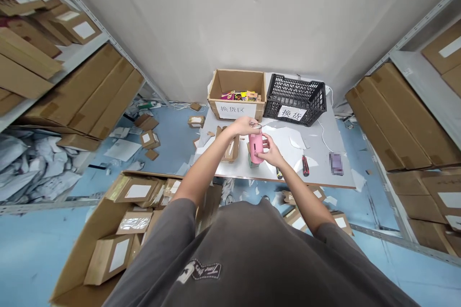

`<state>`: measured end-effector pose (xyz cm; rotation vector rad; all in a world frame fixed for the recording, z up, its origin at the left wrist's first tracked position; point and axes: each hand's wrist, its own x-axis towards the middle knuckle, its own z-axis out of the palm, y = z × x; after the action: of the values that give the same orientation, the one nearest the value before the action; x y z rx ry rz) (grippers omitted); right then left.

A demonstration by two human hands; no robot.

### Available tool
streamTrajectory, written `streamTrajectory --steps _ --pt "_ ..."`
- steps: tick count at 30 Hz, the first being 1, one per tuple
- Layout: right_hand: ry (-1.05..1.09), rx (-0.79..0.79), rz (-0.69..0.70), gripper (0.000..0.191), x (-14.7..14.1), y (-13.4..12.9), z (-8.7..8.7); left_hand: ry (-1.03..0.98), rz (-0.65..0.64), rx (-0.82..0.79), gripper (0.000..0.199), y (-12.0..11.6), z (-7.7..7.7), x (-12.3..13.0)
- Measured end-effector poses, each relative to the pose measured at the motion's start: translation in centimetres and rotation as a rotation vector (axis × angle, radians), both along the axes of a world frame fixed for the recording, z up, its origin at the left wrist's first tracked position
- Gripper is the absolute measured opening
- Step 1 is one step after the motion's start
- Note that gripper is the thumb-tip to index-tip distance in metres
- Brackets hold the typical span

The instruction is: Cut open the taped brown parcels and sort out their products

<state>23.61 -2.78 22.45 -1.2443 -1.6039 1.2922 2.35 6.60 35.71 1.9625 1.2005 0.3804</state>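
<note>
A pink bottle with a silver-looking top is held upright above the table's front part. My right hand is closed around the bottle's body from the right side. At the top, my left hand grips the lid with bent fingers. Just behind the lower end of the bottle shows a small green box, mostly covered. An opened cardboard carton lies to the left of the bottle, partly hidden by my left forearm.
On the white table stand a labelled cardboard box with colourful packs and a black plastic crate. A red-and-black cutter and a blurred purple item lie right. A large carton of parcels stands lower left.
</note>
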Motion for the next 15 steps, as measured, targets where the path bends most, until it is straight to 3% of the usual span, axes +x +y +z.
streamTrajectory --steps 4,8,12,15 --pt "-0.098 0.036 0.070 0.108 2.8 0.6 -3.2 0.075 0.062 0.067 0.026 -0.4 -1.3 0.1" --pt "-0.272 -0.042 0.085 0.114 5.2 1.3 -8.1 0.220 0.191 0.196 0.040 -2.3 -3.2 1.0" --pt "-0.273 -0.162 0.087 0.117 3.9 1.9 -12.8 0.286 0.291 0.160 0.046 -3.7 -5.2 2.4" --pt "-0.247 -0.209 0.034 0.108 2.0 2.5 -14.9 0.302 0.346 0.134 0.045 -4.3 -6.5 2.9"
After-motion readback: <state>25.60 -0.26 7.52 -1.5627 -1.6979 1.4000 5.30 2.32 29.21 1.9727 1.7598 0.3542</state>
